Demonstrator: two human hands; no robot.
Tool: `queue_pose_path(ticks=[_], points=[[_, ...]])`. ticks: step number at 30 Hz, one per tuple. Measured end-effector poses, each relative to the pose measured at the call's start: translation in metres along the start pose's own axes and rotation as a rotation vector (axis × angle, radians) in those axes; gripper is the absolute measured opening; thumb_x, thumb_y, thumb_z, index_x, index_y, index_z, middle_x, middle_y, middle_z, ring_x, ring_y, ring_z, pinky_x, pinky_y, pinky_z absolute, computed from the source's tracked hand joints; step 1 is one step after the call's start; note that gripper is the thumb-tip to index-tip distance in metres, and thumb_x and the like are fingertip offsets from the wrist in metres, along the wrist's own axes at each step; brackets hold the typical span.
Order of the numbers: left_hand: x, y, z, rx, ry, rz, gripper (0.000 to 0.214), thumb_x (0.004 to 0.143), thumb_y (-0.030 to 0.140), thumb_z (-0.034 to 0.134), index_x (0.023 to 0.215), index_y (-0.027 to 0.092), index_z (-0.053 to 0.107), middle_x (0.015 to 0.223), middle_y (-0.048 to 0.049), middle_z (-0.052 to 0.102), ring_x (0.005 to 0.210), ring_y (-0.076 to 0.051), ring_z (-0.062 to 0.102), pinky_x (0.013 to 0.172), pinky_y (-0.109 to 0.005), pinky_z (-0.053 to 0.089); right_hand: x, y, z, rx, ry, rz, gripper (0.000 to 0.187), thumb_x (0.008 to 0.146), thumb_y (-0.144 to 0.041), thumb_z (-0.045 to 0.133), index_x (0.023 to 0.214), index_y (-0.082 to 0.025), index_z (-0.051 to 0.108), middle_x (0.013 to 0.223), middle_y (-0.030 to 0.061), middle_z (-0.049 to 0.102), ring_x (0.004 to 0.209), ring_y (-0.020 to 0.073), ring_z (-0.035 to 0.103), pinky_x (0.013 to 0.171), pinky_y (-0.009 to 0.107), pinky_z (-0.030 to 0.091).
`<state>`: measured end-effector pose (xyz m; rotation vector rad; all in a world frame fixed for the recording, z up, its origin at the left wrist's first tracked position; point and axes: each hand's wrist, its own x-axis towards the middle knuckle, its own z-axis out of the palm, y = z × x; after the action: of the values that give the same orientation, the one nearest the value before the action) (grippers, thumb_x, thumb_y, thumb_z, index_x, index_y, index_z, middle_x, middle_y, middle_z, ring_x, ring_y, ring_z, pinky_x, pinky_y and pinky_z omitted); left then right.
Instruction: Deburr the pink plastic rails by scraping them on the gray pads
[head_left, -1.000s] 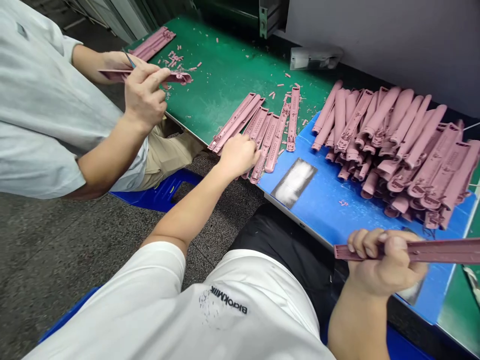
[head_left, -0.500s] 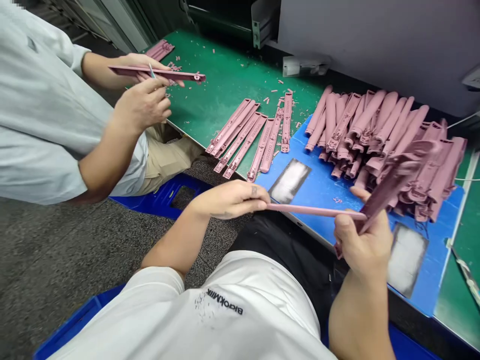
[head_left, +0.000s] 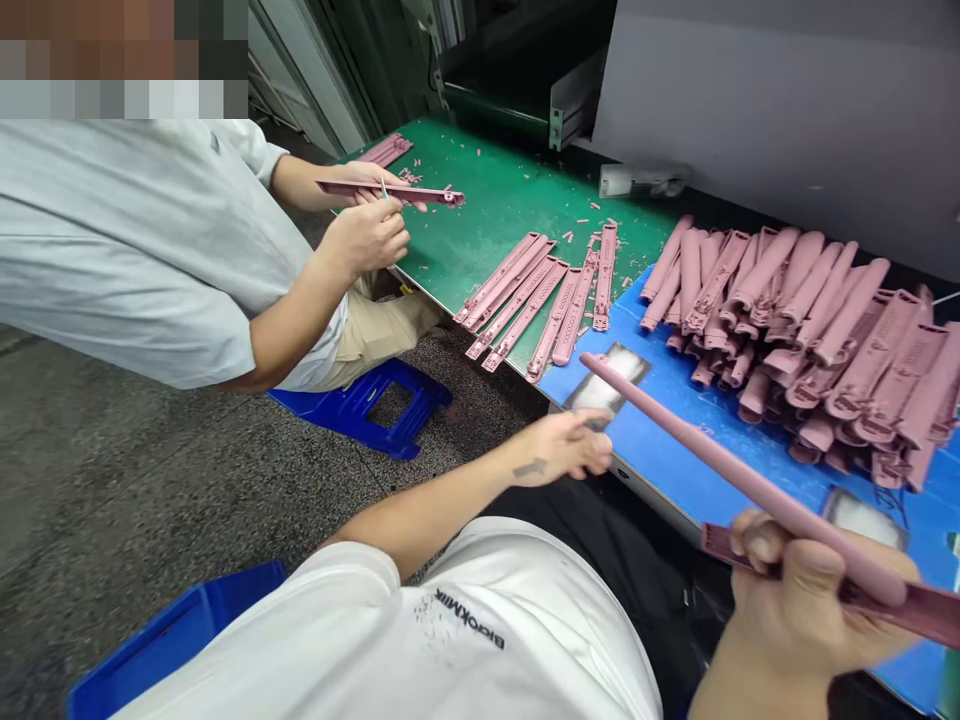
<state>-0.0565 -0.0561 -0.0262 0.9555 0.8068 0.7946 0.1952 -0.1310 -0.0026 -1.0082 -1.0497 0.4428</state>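
Head view, clock directions taken from frame centre.

Right hand (head_left: 814,600) at 4 o'clock, slightly motion-blurred; fingers (head_left: 757,540) curled shut around two pink rubber watch straps. The smooth strap (head_left: 735,470) slants up toward 11 o'clock from the hand, its free tip over the desk's edge. The darker strap (head_left: 911,612) crosses under it, running out of frame on the right.

Left hand (head_left: 562,447) also at 4 o'clock, nearer centre; fingers (head_left: 592,440) loosely open and extended, holding nothing. They are near the smooth strap's tip, not touching it.

Desk (head_left: 517,190) carries a green mat with pink trimmings (head_left: 577,215) and a row of straps (head_left: 532,300) at 1 o'clock. A blue mat (head_left: 750,440) holds a heaped pile of straps (head_left: 795,320) at 3 o'clock.

A co-worker sits at 10 o'clock. Their upper hand (head_left: 375,190) holds a pink strap (head_left: 390,193) with a small blade (head_left: 384,188) against it; which hand holds the blade, I cannot tell. Their lower hand (head_left: 364,238) is curled just below. Blue stool (head_left: 375,405) at 9 o'clock.
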Motion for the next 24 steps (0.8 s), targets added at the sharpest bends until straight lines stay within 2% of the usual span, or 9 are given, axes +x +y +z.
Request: queue_pose_path(ticks=[2,4,7,9,11,13,15,20,24], points=[[0.011,-0.006,0.027,-0.293,-0.004,0.059,0.099,0.07,0.09,0.102,0.134,0.021,0.071,0.113,-0.0154,0.083,0.106,-0.033,0.084,0.09,-0.043,0.068,-0.014,0.004,0.01,-0.001,-0.115,0.084,0.056,0.086,-0.056,0.103,0.065,-0.022,0.063,0.054,-0.0033,0.056,0.041,0.0169,0.05,0.04,0.033,0.044],[0.024,0.007,0.043,-0.464,0.095,0.152,0.076,0.083,0.074,0.1,0.13,0.024,0.067,0.103,-0.0081,0.078,0.1,-0.028,0.082,0.099,-0.047,0.068,-0.023,0.005,0.015,-0.003,-0.168,0.191,0.054,0.086,-0.059,0.104,0.072,-0.021,0.068,0.058,-0.003,0.061,0.043,0.0155,0.053,0.042,0.029,0.044],[0.045,0.047,0.038,-0.407,0.237,0.265,0.028,0.099,0.043,0.08,0.115,0.026,0.063,0.075,0.0033,0.053,0.067,-0.017,0.061,0.083,-0.038,0.067,-0.008,-0.004,0.002,0.051,-0.036,0.154,0.051,0.083,-0.056,0.104,0.075,-0.022,0.066,0.055,-0.0066,0.055,0.038,0.0128,0.046,0.041,0.027,0.038],[0.064,0.072,0.024,-0.26,0.329,0.388,0.015,0.104,0.04,0.069,0.108,0.027,0.063,0.069,0.004,0.039,0.057,-0.016,0.046,0.064,-0.031,0.056,0.017,-0.012,-0.023,0.05,0.1,0.058,0.054,0.087,-0.056,0.095,0.067,-0.025,0.057,0.048,-0.0087,0.04,0.034,0.0107,0.031,0.039,0.027,0.03],[0.083,0.083,0.015,-0.15,0.354,0.505,0.028,0.11,0.052,0.066,0.099,0.027,0.061,0.067,0.0037,0.032,0.053,-0.016,0.034,0.052,-0.031,0.041,0.041,-0.017,-0.052,-0.019,0.215,-0.009,0.055,0.091,-0.054,0.084,0.061,-0.027,0.046,0.047,-0.0082,0.027,0.036,0.01,0.018,0.039,0.028,0.02],[0.097,0.08,0.015,-0.109,0.339,0.611,0.052,0.11,0.07,0.069,0.086,0.026,0.054,0.064,0.004,0.027,0.051,-0.015,0.025,0.049,-0.032,0.028,0.055,-0.014,-0.078,-0.104,0.307,-0.031,0.054,0.089,-0.049,0.08,0.058,-0.03,0.041,0.048,-0.0075,0.023,0.038,0.01,0.016,0.039,0.028,0.015],[0.102,0.07,0.021,-0.083,0.322,0.682,0.071,0.104,0.085,0.071,0.076,0.025,0.046,0.062,0.004,0.023,0.051,-0.013,0.02,0.05,-0.033,0.021,0.057,-0.006,-0.094,-0.127,0.322,-0.035,0.055,0.089,-0.047,0.08,0.056,-0.03,0.038,0.048,-0.0075,0.021,0.038,0.0093,0.017,0.039,0.028,0.014],[0.111,0.055,0.033,-0.003,0.3,0.701,0.084,0.098,0.091,0.076,0.065,0.025,0.036,0.058,0.0028,0.021,0.05,-0.013,0.024,0.051,-0.035,0.019,0.052,0.023,-0.105,-0.13,0.325,-0.026,0.058,0.103,-0.042,0.074,0.061,-0.029,0.034,0.053,-0.0088,0.02,0.042,0.005,0.016,0.045,0.026,0.02],[0.124,0.057,0.034,0.039,0.243,0.658,0.089,0.097,0.095,0.073,0.064,0.025,0.028,0.056,0.0044,0.014,0.046,-0.01,0.016,0.049,-0.034,0.01,0.067,0.039,-0.115,-0.148,0.391,-0.029,0.06,0.119,-0.057,0.062,0.072,-0.034,0.031,0.057,-0.013,0.016,0.046,0.0018,0.017,0.046,0.021,0.027]])
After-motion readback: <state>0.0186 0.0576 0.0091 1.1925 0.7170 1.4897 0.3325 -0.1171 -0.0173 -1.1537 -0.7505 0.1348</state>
